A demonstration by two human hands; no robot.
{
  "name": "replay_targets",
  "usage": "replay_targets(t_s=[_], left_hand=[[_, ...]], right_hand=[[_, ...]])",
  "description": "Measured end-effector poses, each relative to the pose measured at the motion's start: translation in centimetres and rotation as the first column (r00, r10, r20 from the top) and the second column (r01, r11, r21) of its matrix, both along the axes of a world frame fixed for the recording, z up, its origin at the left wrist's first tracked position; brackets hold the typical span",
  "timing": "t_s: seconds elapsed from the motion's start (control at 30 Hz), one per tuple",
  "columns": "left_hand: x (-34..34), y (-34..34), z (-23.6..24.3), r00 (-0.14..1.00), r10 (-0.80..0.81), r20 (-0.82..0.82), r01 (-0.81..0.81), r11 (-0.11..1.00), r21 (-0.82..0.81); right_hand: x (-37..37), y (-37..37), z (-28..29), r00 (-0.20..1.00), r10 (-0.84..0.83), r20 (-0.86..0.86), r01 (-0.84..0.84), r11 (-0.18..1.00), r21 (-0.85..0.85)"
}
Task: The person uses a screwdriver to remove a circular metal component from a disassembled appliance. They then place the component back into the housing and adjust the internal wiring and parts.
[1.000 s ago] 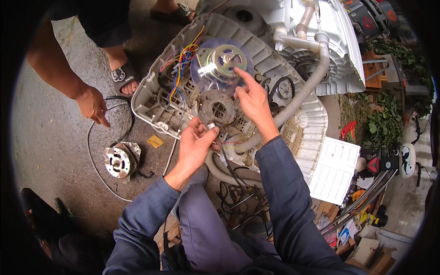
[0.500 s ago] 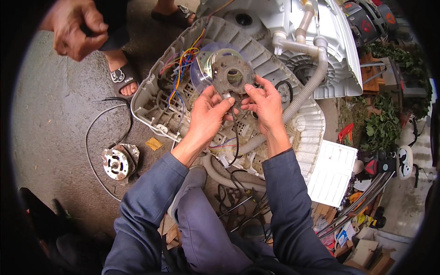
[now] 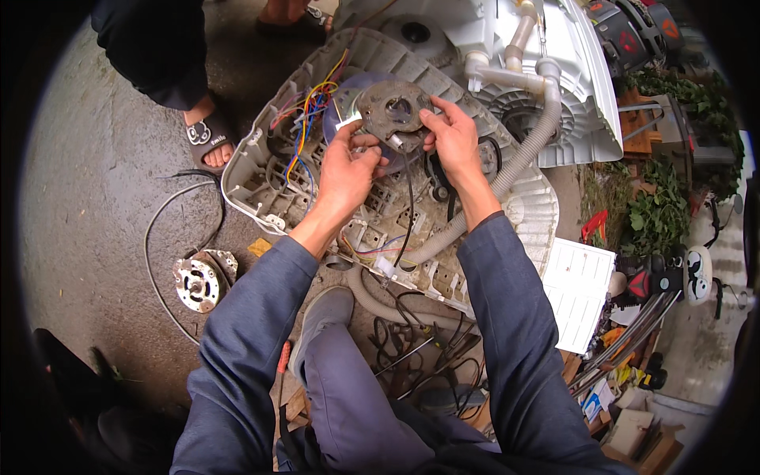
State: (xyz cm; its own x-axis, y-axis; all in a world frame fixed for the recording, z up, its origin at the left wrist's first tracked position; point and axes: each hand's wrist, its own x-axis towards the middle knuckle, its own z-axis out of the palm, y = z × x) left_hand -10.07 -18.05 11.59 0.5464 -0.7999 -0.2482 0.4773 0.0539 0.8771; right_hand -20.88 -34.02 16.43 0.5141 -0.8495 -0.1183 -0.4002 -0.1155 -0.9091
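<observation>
A dirt-caked grey disc (image 3: 378, 119) with a round hole in its middle is held up, tilted, above the machine base. A small metal cylinder and a black cable are at its lower edge. My right hand (image 3: 454, 149) pinches the disc's right edge between thumb and fingers. My left hand (image 3: 346, 176) is closed at its lower left edge, fingers curled, next to a small white piece. Beneath lies the grimy white plastic base (image 3: 518, 229) of a washing machine, with a translucent round part (image 3: 336, 119) behind the disc and coloured wires (image 3: 305, 131) to the left.
A motor (image 3: 199, 283) with a grey cable lies on the wet floor at left. Ribbed grey hose (image 3: 522, 162) crosses the base beside a white tub (image 3: 590, 95). Another person's slippered foot (image 3: 212, 142) stands at upper left. A red-handled tool (image 3: 284, 358) is by my leg.
The disc has tipped over and shifted slightly up and left in my hands, bringing the metal cylinder into view. The other person's hand at upper left has gone out of view.
</observation>
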Motion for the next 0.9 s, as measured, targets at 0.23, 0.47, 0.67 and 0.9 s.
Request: replay_targets(t_s=[0.23,0.47,0.67,0.9], left_hand=[[2.1,-0.3,-1.3,0.851,0.090,0.517,-0.151,0.986,0.077],[3.9,-1.2,-0.5,0.546,0.055,0.836,-0.138,0.990,0.025],[4.7,-1.6,-0.9,0.566,-0.026,0.824,-0.134,0.983,0.124],[5.5,-1.9,-1.9,0.632,0.028,0.774,-0.095,0.995,0.042]], right_hand=[[0.6,-0.5,-1.6,0.998,0.001,-0.067,-0.003,1.000,-0.029],[0.5,-0.7,-2.0,0.991,0.035,-0.131,-0.059,0.981,-0.184],[0.4,0.4,-1.0,0.996,-0.019,-0.085,0.020,1.000,0.015],[0.7,0.8,-1.1,0.997,-0.080,-0.015,0.081,0.994,0.069]])
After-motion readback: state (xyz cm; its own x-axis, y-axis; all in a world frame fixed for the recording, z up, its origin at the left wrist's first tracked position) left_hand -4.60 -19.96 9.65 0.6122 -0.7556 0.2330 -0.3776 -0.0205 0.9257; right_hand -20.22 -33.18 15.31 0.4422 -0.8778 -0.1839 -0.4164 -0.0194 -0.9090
